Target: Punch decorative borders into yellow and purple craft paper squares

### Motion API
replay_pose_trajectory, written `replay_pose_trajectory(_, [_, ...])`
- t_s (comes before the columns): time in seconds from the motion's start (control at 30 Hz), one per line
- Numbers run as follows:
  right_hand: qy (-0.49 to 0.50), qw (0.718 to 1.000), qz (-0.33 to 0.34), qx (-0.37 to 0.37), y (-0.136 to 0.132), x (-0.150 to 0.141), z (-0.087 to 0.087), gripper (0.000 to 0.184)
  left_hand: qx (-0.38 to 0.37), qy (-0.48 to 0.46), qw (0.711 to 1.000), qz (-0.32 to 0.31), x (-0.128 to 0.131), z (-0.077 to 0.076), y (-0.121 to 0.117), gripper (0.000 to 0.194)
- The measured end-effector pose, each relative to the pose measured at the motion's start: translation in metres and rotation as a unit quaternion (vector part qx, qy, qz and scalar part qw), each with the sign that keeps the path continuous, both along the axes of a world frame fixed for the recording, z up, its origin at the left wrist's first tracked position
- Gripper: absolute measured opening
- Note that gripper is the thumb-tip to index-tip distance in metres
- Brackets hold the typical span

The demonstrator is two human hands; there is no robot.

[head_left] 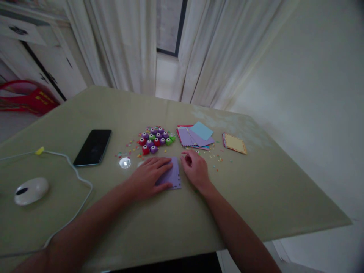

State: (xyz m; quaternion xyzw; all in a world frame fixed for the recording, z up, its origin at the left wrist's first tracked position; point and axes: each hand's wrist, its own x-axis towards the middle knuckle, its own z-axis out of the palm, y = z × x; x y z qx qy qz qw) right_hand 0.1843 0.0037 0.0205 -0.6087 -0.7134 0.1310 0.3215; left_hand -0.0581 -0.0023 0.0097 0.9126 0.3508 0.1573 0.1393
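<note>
A purple sheet of paper [174, 174] lies on the table, with small notches or holes along its right and lower edges. My left hand [152, 174] rests flat on its left part, fingers stretched out and covering much of it. Just right of the sheet, my right hand [196, 168] is closed with curled fingers; whatever is inside it is hidden. A small white eye-like spot shows just beyond its knuckles. Ahead of my left hand sits a cluster of red, purple and green eyeball-shaped pieces [155, 139], with tiny coloured paper bits scattered around.
Purple, blue and red paper sheets [196, 135] lie behind my right hand. Farther right is a stack of cream cards [235, 144] with punched edges. To the left are a dark tablet [93, 147], a shiny round disc [124, 163], a white mouse [32, 190] and a white cable [82, 181].
</note>
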Motion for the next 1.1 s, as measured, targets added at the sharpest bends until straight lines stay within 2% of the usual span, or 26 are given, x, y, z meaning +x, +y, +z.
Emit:
replay_pose_trajectory(0.13, [0.035, 0.992, 0.120, 0.034, 0.008, -0.024, 0.006, 0.020, 0.002, -0.012, 1.000, -0.028, 0.003, -0.001, -0.001, 0.071])
replay_pose_trajectory(0.27, [-0.006, 0.970, 0.244, 0.021, 0.034, -0.061, 0.018, 0.037, 0.007, -0.027, 0.999, -0.040, 0.000, -0.001, 0.000, 0.061])
replay_pose_trajectory(0.33, [-0.035, 0.961, 0.275, -0.002, 0.049, -0.074, 0.021, 0.035, -0.004, -0.033, 0.999, -0.039, -0.002, 0.002, 0.000, 0.059])
replay_pose_trajectory(0.4, [-0.045, 0.963, 0.264, -0.031, 0.058, -0.076, 0.020, 0.030, -0.025, -0.037, 0.998, -0.038, -0.003, 0.005, 0.002, 0.062])
replay_pose_trajectory(0.47, [-0.053, 0.975, 0.212, -0.049, 0.057, -0.066, 0.019, 0.026, -0.044, -0.032, 0.998, -0.041, -0.004, 0.008, 0.003, 0.068])
replay_pose_trajectory(0.6, [-0.139, 0.985, 0.088, -0.050, 0.027, -0.024, 0.017, 0.018, -0.063, -0.005, 0.998, -0.030, -0.005, 0.008, 0.005, 0.072])
replay_pose_trajectory(0.67, [-0.162, 0.984, 0.060, -0.052, 0.011, -0.003, 0.016, 0.017, -0.062, 0.003, 0.998, -0.008, -0.005, 0.006, 0.006, 0.073])
replay_pose_trajectory(0.8, [-0.117, 0.989, 0.078, -0.048, -0.004, 0.017, 0.013, 0.024, -0.041, 0.019, 0.998, 0.036, -0.007, 0.000, 0.009, 0.077])
replay_pose_trajectory(1.1, [-0.031, 0.990, 0.122, -0.063, -0.004, 0.013, 0.008, 0.023, -0.009, 0.010, 0.998, 0.056, -0.010, -0.008, 0.010, 0.076])
